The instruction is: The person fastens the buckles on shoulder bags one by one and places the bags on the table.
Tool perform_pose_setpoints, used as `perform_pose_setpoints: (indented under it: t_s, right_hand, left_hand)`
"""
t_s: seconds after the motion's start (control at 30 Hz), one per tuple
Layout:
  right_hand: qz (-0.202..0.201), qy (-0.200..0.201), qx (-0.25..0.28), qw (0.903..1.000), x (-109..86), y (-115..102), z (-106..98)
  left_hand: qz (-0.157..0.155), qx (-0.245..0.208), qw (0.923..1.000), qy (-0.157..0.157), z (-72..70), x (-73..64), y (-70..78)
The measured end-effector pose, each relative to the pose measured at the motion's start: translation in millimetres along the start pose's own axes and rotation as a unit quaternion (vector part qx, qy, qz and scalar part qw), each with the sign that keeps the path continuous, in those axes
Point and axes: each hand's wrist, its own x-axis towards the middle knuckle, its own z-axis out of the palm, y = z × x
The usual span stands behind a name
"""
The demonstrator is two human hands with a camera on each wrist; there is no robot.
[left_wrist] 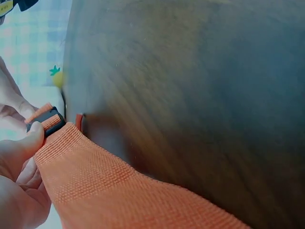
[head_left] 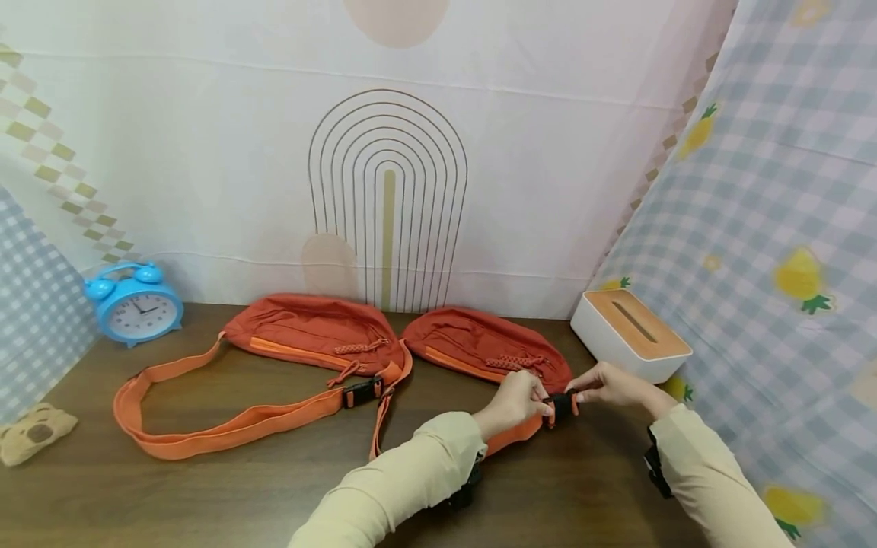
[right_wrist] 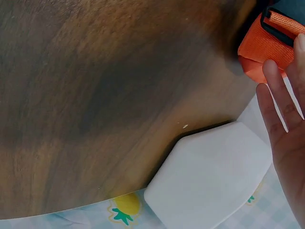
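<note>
On the right of the head view lies a rust-red waist bag [head_left: 489, 339] with an orange strap [head_left: 515, 435] and a black plastic side-release buckle [head_left: 563, 406]. My left hand [head_left: 512, 399] pinches the buckle's left end where the strap threads through; the left wrist view shows the thumb pressed on that black end [left_wrist: 53, 125]. At the other end, my right hand [head_left: 608, 383] holds the buckle between thumb and fingertips, its other fingers fairly straight. The buckle halves look joined. A second, similar waist bag [head_left: 311, 327] lies to the left, its buckle [head_left: 361, 393] fastened and its strap [head_left: 205, 443] looped on the table.
Behind my right hand stands a white tissue box [head_left: 606, 346] with a wooden lid. A blue alarm clock [head_left: 140, 308] is at the back left, and a tan plush bear [head_left: 37, 432] sits at the left edge. Patterned cloth hangs behind and beside the wooden table [head_left: 240, 495].
</note>
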Motion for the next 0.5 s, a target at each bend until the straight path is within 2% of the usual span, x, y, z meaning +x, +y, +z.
perform_pose_setpoints:
  t_s: [0.3, 0.5]
  right_hand:
    - [-0.018, -0.007, -0.021, 0.9996, 1.9, 10.0, -1.0]
    - [-0.026, -0.001, -0.058, 0.9979, 6.1, 10.1, -0.8]
  left_hand:
    - [0.009, 0.045, 0.9989, -0.007, 12.4, 0.9, 11.3]
    - [0.025, 0.047, 0.9982, -0.029, 14.6, -2.8, 15.1]
